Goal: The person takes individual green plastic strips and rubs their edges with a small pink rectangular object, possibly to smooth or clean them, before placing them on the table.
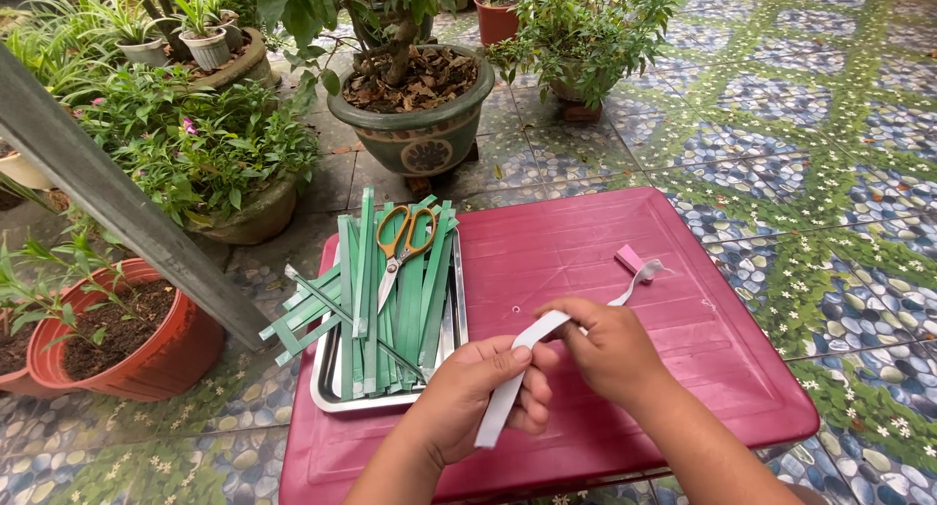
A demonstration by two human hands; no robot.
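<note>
Down at six o'clock, both hands are over the near half of the red table (586, 242). The left hand (478, 393) grips a white strip (508, 383), thumb pressed on its upper face, fingers curled beneath, the lower end poking out toward six. The right hand (605, 349) sits just beside it at three o'clock, fingers closed over the same strip where it bends. From there the strip runs on toward one o'clock, lying on the table and curling at its far end. Right by that curl lies a small pink piece (630, 259), touching or nearly so; hard to tell.

At ten o'clock from the hands, a metal tray (327, 393) rests on the table's left part. It is heaped with green strips (410, 300), most running near to far, a few slanting out over the tray's left rim. Orange-handled scissors (402, 246) lie on top of the heap, handles far, blades pointing near. A thin dark rod (342, 315) crosses the strips on a slant.

Beyond the table, the tiled floor (830, 124) spreads out in a pebble-and-leaf pattern. At twelve o'clock stands a big green pot (420, 139) with dry leaves in it. At nine o'clock, a red pot (146, 354) of soil; a grey post (117, 207) leans across in front of leafy plants (195, 144).
</note>
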